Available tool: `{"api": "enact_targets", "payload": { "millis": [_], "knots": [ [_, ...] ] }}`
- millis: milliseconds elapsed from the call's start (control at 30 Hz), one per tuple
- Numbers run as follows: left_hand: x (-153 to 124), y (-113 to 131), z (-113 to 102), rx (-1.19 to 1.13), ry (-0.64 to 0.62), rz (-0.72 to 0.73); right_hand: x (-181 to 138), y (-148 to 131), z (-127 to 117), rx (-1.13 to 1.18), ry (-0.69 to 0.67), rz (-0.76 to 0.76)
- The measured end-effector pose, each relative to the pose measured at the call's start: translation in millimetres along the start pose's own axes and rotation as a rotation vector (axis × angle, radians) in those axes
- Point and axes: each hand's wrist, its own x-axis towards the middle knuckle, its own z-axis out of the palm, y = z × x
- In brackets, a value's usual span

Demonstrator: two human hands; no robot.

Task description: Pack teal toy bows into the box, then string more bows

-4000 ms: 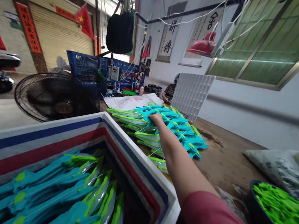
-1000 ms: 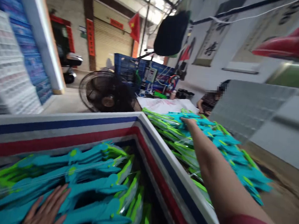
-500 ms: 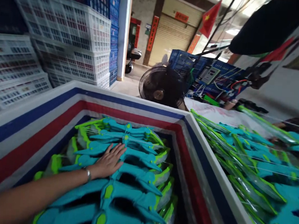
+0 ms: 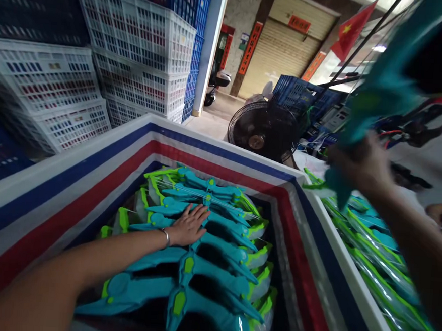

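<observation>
1. Packed toy bows [image 4: 209, 225], teal with green trim, lie stacked in clear bags inside the striped box [image 4: 91, 176].
2. Left hand [image 4: 190, 225] rests flat on the stack, fingers spread, gripping nothing.
3. Right hand [image 4: 360, 167] is closed around one teal bow [image 4: 385, 86], held raised over the box's right rim; this item is motion-blurred.
4. More bagged bows [image 4: 380, 267] lie piled on the table just right of the box.
5. A floor fan [image 4: 263, 130] stands beyond the box; white crates [image 4: 99, 71] are stacked at left.
</observation>
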Motion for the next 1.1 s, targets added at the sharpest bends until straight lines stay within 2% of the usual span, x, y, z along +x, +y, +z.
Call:
{"api": "enact_targets", "payload": {
  "millis": [67,133,200,300,400,500,667,733,867,933,1000,1100],
  "knots": [
    [0,1,0,-0.002,-0.006,-0.008,-5,-51,34,-0.023,-0.097,-0.002],
    [0,3,-1,0.0,-0.005,-0.014,-14,-105,86,-0.03,-0.256,-0.112],
    [0,4,-2,0.006,0.0,-0.015,-28,-148,145,-0.023,-0.372,-0.233],
    [-1,5,-1,-0.005,0.017,-0.009,-48,-179,217,-0.026,-0.486,-0.293],
    [-2,3,1,-0.03,0.029,0.001,-59,-182,257,-0.03,-0.557,-0.309],
    [-4,5,0,-0.054,0.012,-0.002,-61,-178,271,-0.027,-0.579,-0.335],
    [-1,13,-11,-0.083,-0.02,-0.063,-62,-179,275,-0.024,-0.578,-0.361],
    [12,12,-18,-0.074,0.004,-0.147,-62,-180,277,-0.014,-0.575,-0.355],
    [54,3,-27,0.005,0.08,-0.336,-60,-182,277,0.039,-0.571,-0.333],
    [68,-1,-23,0.04,0.025,-0.338,-62,-184,270,0.081,-0.577,-0.319],
    [70,-7,-13,0.057,-0.027,-0.309,-64,-187,257,0.123,-0.588,-0.299],
    [68,-32,12,0.149,0.031,-0.317,-61,-187,237,0.162,-0.615,-0.281]
  ]
}}
